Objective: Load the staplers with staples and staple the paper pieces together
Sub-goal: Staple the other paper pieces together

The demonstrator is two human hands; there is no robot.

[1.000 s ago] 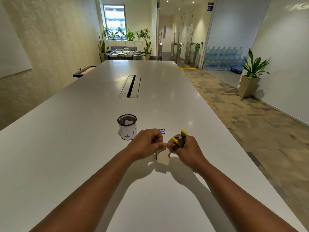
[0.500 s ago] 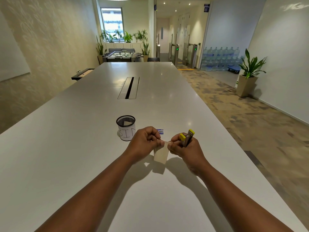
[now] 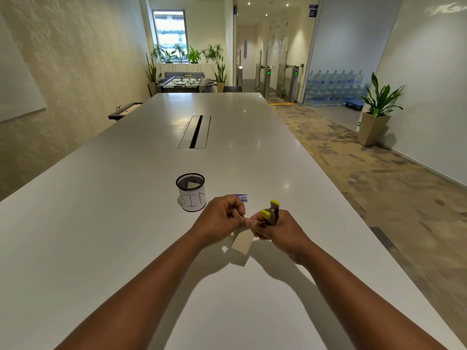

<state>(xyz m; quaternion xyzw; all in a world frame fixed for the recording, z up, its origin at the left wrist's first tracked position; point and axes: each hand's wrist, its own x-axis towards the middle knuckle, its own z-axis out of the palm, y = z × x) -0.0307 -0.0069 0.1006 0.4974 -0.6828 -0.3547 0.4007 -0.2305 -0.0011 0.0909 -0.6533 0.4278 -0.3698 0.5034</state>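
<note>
Hands rise slightly; left hand [image 3: 222, 218] pinches paper [image 3: 242, 242], right hand [image 3: 280, 229] grips stapler [image 3: 271, 213], seemingly open; paper could slip out.

Both forearms are extended forward over the table, converging at its near centre. The left hand [image 3: 222, 218] is curled, thumb and forefinger pinched. The right hand [image 3: 280, 227] is closed in a fist-like grip. The fingertips of both hands are touching.

Bright overhead light, glare spots on table [image 3: 252, 152], perhaps slight edge distortion
</note>
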